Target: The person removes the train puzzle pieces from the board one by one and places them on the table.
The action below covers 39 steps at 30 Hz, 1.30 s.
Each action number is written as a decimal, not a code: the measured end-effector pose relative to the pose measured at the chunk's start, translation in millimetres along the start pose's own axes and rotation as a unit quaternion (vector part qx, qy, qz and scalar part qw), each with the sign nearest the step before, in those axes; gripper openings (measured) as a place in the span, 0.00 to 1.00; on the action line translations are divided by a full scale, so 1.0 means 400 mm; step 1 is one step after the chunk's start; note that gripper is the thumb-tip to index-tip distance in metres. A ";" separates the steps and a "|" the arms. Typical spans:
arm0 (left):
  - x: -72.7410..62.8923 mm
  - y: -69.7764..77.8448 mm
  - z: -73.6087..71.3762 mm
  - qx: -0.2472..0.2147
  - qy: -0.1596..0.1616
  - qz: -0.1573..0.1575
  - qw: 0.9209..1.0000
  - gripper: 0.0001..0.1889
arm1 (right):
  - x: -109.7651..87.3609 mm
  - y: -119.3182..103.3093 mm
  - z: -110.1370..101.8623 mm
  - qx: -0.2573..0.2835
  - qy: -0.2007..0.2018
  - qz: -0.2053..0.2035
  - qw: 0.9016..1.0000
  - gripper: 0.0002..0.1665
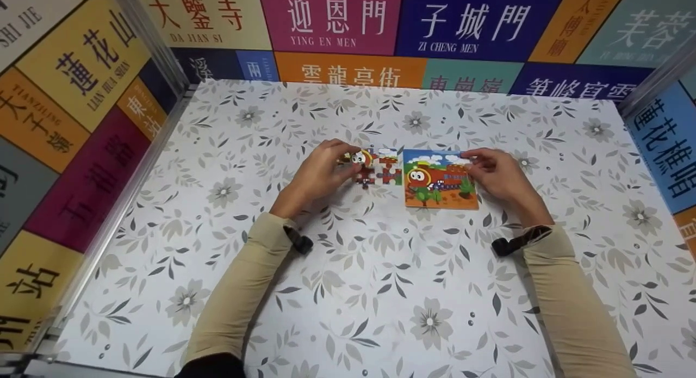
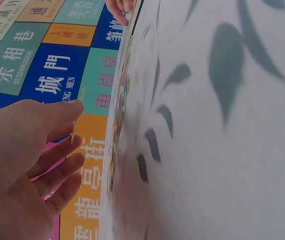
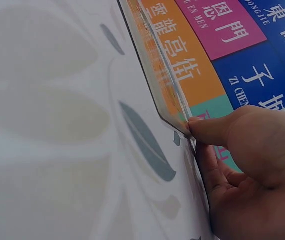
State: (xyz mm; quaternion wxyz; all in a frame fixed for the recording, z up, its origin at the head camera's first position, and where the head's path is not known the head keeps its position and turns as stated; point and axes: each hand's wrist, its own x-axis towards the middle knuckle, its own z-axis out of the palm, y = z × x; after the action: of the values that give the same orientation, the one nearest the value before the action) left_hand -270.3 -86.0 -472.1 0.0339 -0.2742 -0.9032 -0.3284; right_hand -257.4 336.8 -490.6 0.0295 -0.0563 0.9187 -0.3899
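Observation:
My left hand (image 1: 319,171) pinches a jigsaw puzzle piece (image 1: 360,159) with a cartoon eye on it, between thumb and fingertips. In the left wrist view the piece (image 2: 74,131) shows edge-on as a thin strip, raised above the table. Just right of that hand lie several joined puzzle pieces (image 1: 389,175), in red, blue and green, with their left side partly covered by the held piece and fingers. Beside them sits a square picture board (image 1: 441,201) of a red cartoon train. My right hand (image 1: 499,174) grips its upper right edge, thumb at the corner (image 3: 185,125).
The table (image 1: 348,291) has a white cloth with grey leaves and flowers. Colourful panels with printed Chinese place names (image 1: 331,19) stand along its back and sides. Black straps (image 1: 298,241) with small cameras sit on both wrists.

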 end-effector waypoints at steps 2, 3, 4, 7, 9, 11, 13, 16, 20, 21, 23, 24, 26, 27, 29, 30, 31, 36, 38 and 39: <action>-0.008 -0.010 -0.005 -0.005 0.000 -0.007 1.000 0.21 | -0.001 0.000 -0.001 -0.003 0.002 0.002 1.000 0.20; -0.012 -0.015 -0.008 -0.005 -0.001 -0.011 1.000 0.21 | -0.001 -0.001 -0.001 -0.004 0.003 0.003 1.000 0.20; -0.015 -0.019 -0.010 -0.004 0.000 -0.014 1.000 0.21 | -0.002 -0.001 -0.001 -0.005 0.003 0.005 1.000 0.20; -0.020 -0.035 -0.017 -0.007 0.002 -0.013 1.000 0.20 | -0.002 -0.002 0.000 -0.005 0.004 0.011 1.000 0.20; -0.023 -0.046 -0.018 -0.007 0.000 -0.014 1.000 0.20 | -0.001 -0.004 0.001 -0.003 0.002 0.014 1.000 0.20; -0.029 -0.055 -0.021 -0.008 -0.003 -0.011 1.000 0.19 | 0.000 -0.004 0.002 -0.001 0.000 0.016 1.000 0.22; -0.036 -0.062 -0.024 -0.008 -0.009 -0.010 1.000 0.19 | 0.001 -0.005 0.002 -0.002 -0.001 0.018 1.000 0.23; -0.045 -0.071 -0.028 -0.010 -0.016 -0.010 1.000 0.19 | 0.002 -0.004 0.001 -0.003 -0.001 0.018 1.000 0.26; -0.052 -0.077 -0.033 -0.021 -0.027 -0.022 0.999 0.20 | 0.001 -0.003 -0.001 -0.005 -0.003 0.021 1.000 0.27; -0.052 -0.079 -0.033 -0.025 -0.031 -0.025 0.999 0.20 | 0.001 -0.002 -0.002 -0.005 -0.003 0.022 1.000 0.27; -0.053 -0.079 -0.035 -0.030 -0.042 -0.031 0.998 0.21 | 0.000 -0.002 -0.002 -0.006 -0.006 0.016 1.000 0.27; -0.053 -0.078 -0.036 -0.032 -0.048 -0.033 0.998 0.21 | 0.000 -0.001 -0.003 -0.008 -0.006 0.010 1.000 0.28; -0.052 -0.078 -0.037 -0.036 -0.059 -0.037 0.997 0.22 | 0.000 0.000 -0.002 -0.014 -0.005 -0.003 1.000 0.27; -0.052 -0.078 -0.038 -0.037 -0.062 -0.041 0.997 0.22 | 0.000 0.000 -0.002 -0.016 -0.004 -0.008 1.000 0.27; -0.052 -0.077 -0.042 -0.038 -0.068 -0.049 0.996 0.23 | 0.001 -0.001 -0.002 -0.021 -0.003 -0.015 1.000 0.27; -0.053 -0.078 -0.044 -0.038 -0.069 -0.052 0.995 0.23 | 0.000 -0.002 -0.002 -0.022 -0.003 -0.012 1.000 0.27; -0.054 -0.078 -0.045 -0.041 -0.070 -0.056 0.995 0.23 | 0.000 -0.004 -0.002 -0.021 -0.004 -0.008 1.000 0.27; -0.058 -0.087 -0.049 -0.057 -0.070 -0.048 0.995 0.20 | -0.003 -0.005 -0.002 -0.021 -0.009 0.003 1.000 0.28; -0.058 -0.090 -0.049 -0.062 -0.070 -0.043 0.995 0.19 | -0.003 -0.004 -0.001 -0.022 -0.009 -0.002 1.000 0.28; -0.059 -0.090 -0.049 -0.063 -0.070 -0.041 0.995 0.19 | -0.004 -0.004 0.000 -0.022 -0.008 -0.003 1.000 0.28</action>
State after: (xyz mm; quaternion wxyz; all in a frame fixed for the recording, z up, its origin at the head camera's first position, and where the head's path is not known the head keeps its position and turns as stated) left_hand -271.5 -132.1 -483.1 -0.0605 -0.2607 -0.8914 -0.3657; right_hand -255.8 335.9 -489.2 0.0340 -0.0630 0.9264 -0.3696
